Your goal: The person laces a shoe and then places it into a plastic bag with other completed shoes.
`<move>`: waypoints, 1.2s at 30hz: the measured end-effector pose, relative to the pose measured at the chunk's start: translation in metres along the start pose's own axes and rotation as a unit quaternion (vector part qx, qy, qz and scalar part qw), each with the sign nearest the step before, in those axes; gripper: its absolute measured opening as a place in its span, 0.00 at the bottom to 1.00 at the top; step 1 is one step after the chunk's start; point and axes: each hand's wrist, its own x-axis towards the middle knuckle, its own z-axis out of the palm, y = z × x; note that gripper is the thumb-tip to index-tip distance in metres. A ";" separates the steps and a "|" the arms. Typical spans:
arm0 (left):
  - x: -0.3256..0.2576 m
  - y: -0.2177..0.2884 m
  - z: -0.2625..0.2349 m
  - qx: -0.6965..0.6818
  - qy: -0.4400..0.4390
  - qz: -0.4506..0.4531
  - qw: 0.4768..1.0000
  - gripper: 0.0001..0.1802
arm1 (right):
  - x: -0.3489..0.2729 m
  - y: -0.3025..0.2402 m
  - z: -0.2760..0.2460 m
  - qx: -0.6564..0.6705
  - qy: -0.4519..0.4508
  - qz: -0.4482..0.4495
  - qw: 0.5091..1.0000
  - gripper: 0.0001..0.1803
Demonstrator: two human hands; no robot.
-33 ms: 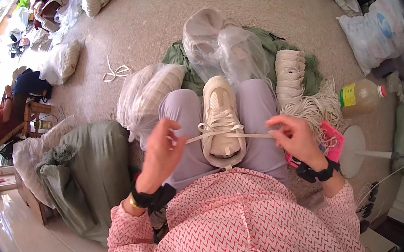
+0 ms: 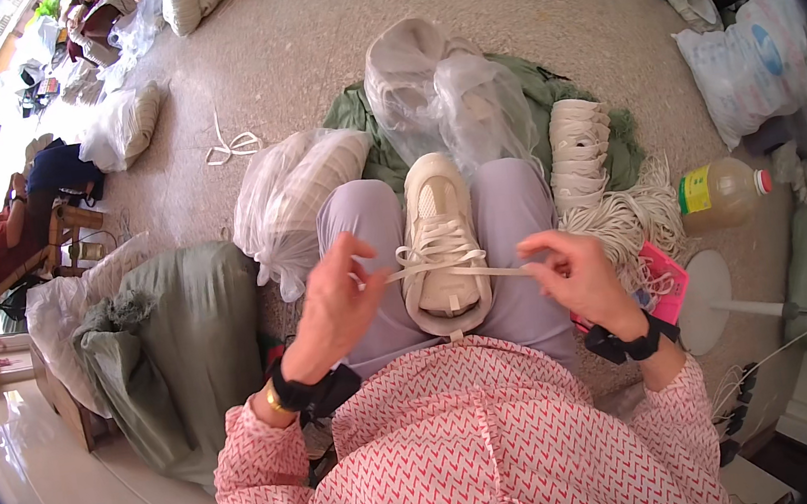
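Status: the lace point(image 2: 502, 270) runs through the shoe point(image 2: 434, 198), which sits in the lap between the 2 hands' fingers, toe pointing away. Left hand point(image 2: 328, 307): fingers pinched on 1 end. Right hand point(image 2: 583, 275): fingers pinched on the other, strand straight. Threading looks done to me; no finished bow, so tying seems left (can't tell if the crossing is already a half-knot).

Containers: clear bag point(image 2: 286, 196) beyond the left fingers, pale stacked pieces inside. Another clear bag point(image 2: 486, 106) farther out, between both hands, more pale pieces. Pink tray point(image 2: 674, 284) just right of the right fingers, strands in it. Jug point(image 2: 724, 194) farther right, yellowish liquid. White sack point(image 2: 754, 68) beyond that, contents hidden.
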 end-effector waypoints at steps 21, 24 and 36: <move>0.028 -0.006 0.028 -0.217 -0.170 -0.122 0.953 0.10 | 0.001 0.003 0.028 0.023 -0.113 -0.035 0.993 0.07; 0.026 -0.013 0.034 -0.221 -0.155 -0.101 0.958 0.08 | -0.003 0.005 0.012 0.045 -0.130 -0.011 0.990 0.07; 0.007 -0.009 0.035 -0.155 -0.098 -0.068 0.981 0.09 | 0.003 -0.010 -0.001 -0.079 0.004 -0.069 0.995 0.07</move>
